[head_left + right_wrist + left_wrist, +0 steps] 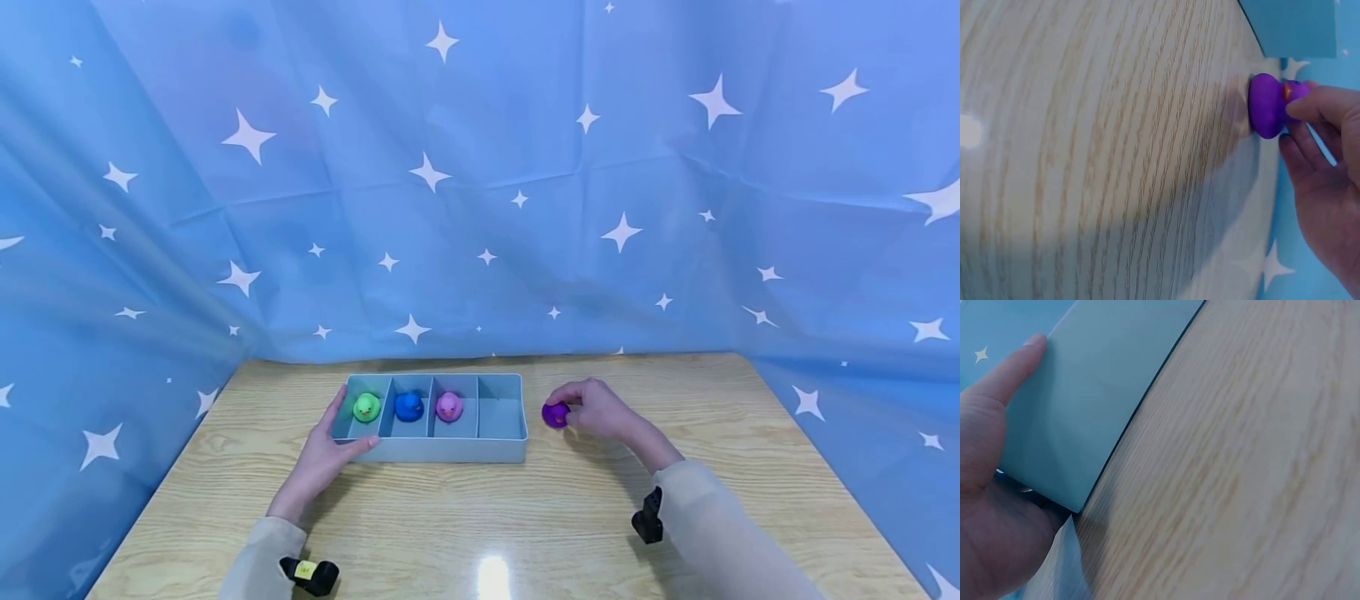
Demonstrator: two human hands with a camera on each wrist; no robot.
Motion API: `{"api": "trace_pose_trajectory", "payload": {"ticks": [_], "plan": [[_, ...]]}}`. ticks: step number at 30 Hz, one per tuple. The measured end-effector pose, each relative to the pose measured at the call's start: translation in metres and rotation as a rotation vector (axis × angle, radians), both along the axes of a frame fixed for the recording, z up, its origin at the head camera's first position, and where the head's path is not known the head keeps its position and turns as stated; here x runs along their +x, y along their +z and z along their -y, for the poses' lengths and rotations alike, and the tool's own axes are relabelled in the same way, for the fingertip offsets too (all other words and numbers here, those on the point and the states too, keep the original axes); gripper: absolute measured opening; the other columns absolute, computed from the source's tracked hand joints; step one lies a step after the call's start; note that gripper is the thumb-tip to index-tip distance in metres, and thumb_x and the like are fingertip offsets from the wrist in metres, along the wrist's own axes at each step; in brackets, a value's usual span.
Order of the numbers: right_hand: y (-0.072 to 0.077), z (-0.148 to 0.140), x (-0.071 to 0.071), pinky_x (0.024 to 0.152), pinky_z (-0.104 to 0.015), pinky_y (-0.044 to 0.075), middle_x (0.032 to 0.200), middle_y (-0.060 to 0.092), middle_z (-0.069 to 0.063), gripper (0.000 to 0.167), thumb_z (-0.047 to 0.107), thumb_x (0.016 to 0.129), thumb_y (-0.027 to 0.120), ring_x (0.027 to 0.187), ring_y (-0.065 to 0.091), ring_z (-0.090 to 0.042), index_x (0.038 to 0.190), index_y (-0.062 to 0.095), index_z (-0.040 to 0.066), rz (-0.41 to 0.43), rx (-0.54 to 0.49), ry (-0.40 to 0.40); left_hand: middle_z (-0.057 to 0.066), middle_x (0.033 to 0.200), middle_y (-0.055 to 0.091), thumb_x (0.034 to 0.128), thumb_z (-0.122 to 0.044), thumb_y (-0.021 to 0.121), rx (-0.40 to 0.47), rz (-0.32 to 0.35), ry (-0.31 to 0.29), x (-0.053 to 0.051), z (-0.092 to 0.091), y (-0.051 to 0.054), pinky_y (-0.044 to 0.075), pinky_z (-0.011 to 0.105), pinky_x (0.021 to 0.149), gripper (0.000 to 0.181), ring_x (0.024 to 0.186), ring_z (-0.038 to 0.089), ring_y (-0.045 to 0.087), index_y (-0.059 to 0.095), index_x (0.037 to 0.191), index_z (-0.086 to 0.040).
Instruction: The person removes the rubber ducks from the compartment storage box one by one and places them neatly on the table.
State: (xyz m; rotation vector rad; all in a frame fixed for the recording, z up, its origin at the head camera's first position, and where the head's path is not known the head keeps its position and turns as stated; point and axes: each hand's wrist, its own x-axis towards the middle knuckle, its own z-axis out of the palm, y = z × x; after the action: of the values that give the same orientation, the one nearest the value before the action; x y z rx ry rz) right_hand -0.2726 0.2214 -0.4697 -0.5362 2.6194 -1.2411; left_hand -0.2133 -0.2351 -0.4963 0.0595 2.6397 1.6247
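Just right of a long blue-grey plastic box (457, 451) lying left to right, the right hand (600, 410) pinches a round purple toy duck (552, 416), while the left hand (322, 458), fingers spread, touches the box's left end.

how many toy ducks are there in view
4: the green duck, blue duck and pink duck sit in the box's first three compartments from the left; the purple duck is in the right hand, outside the box.
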Motion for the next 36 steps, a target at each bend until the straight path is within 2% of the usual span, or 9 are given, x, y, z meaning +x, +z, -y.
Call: {"api": "trace_pose_trajectory", "payload": {"ticks": [4, 9, 15, 19, 23, 27, 31, 36], "plan": [[0.0, 0.0, -0.001, 0.095, -0.045, 0.056, 0.111, 0.073, -0.016, 0.035, -0.016, 0.081, 0.066, 0.109, 0.068, -0.034, 0.111, 0.075, -0.001, -0.02, 0.013, 0.017, 0.024, 0.168, 0.012, 0.0926, -0.029, 0.079, 0.011, 0.005, -0.001, 0.001, 0.0, 0.001, 0.047, 0.058, 0.104, 0.104, 0.11, 0.037, 0.069, 0.007, 0.167, -0.02], [0.0, 0.001, -0.001, 0.095, -0.047, 0.056, 0.109, 0.074, -0.014, 0.033, -0.015, 0.081, 0.067, 0.108, 0.069, -0.034, 0.11, 0.075, -0.001, -0.042, 0.03, 0.04, 0.025, 0.168, 0.013, 0.0924, -0.03, 0.079, 0.011, 0.011, 0.001, 0.001, -0.001, 0.002, 0.048, 0.057, 0.104, 0.105, 0.111, 0.037, 0.069, 0.007, 0.167, -0.02], [0.003, 0.001, 0.0, 0.097, -0.049, 0.054, 0.109, 0.074, -0.012, 0.034, -0.013, 0.081, 0.068, 0.109, 0.068, -0.034, 0.111, 0.076, 0.002, -0.023, 0.041, 0.017, 0.025, 0.168, 0.012, 0.0926, -0.031, 0.079, 0.006, 0.016, 0.012, 0.001, -0.002, 0.002, 0.045, 0.058, 0.107, 0.105, 0.113, 0.038, 0.068, 0.006, 0.167, -0.02], [0.005, 0.001, -0.001, 0.093, -0.043, 0.057, 0.112, 0.072, -0.015, 0.036, -0.01, 0.083, 0.068, 0.106, 0.069, -0.033, 0.118, 0.072, -0.004, 0.011, -0.011, -0.009, 0.024, 0.168, 0.011, 0.093, -0.029, 0.079, 0.009, 0.01, 0.019, 0.002, -0.003, 0.001, 0.042, 0.059, 0.108, 0.104, 0.115, 0.04, 0.066, 0.007, 0.167, -0.02], [0.009, 0.001, -0.003, 0.091, -0.042, 0.057, 0.116, 0.07, -0.023, 0.037, -0.006, 0.086, 0.067, 0.107, 0.068, -0.036, 0.123, 0.068, -0.008, -0.015, -0.073, -0.021, 0.024, 0.169, 0.011, 0.0928, -0.031, 0.079, 0.012, 0.009, 0.02, 0.003, -0.003, 0.002, 0.039, 0.061, 0.11, 0.104, 0.119, 0.042, 0.064, 0.007, 0.167, -0.021], [0.02, 0.007, -0.004, 0.097, -0.046, 0.054, 0.12, 0.068, -0.025, 0.036, -0.003, 0.09, 0.067, 0.112, 0.065, -0.039, 0.125, 0.067, -0.007, -0.061, -0.12, -0.04, 0.024, 0.168, 0.012, 0.0918, -0.035, 0.079, 0.015, 0.012, 0.017, 0.004, -0.004, 0.002, 0.04, 0.06, 0.11, 0.105, 0.117, 0.041, 0.065, 0.007, 0.167, -0.021], [0.035, 0.023, -0.002, 0.096, -0.042, 0.055, 0.118, 0.069, -0.02, 0.034, 0.0, 0.092, 0.069, 0.112, 0.066, -0.035, 0.125, 0.068, -0.005, -0.066, -0.192, -0.063, 0.024, 0.168, 0.013, 0.0922, -0.035, 0.079, 0.024, 0.012, 0.015, 0.004, -0.004, 0.001, 0.042, 0.059, 0.108, 0.104, 0.114, 0.039, 0.067, 0.007, 0.167, -0.021], [0.053, 0.051, -0.002, 0.095, -0.04, 0.056, 0.117, 0.07, -0.019, 0.031, 0.0, 0.093, 0.069, 0.113, 0.065, -0.039, 0.124, 0.069, -0.004, -0.091, -0.253, 0.005, 0.023, 0.169, 0.011, 0.094, -0.033, 0.077, 0.017, 0.016, 0.026, 0.003, -0.004, 0.001, 0.037, 0.06, 0.112, 0.101, 0.122, 0.043, 0.062, 0.008, 0.167, -0.02]]}}
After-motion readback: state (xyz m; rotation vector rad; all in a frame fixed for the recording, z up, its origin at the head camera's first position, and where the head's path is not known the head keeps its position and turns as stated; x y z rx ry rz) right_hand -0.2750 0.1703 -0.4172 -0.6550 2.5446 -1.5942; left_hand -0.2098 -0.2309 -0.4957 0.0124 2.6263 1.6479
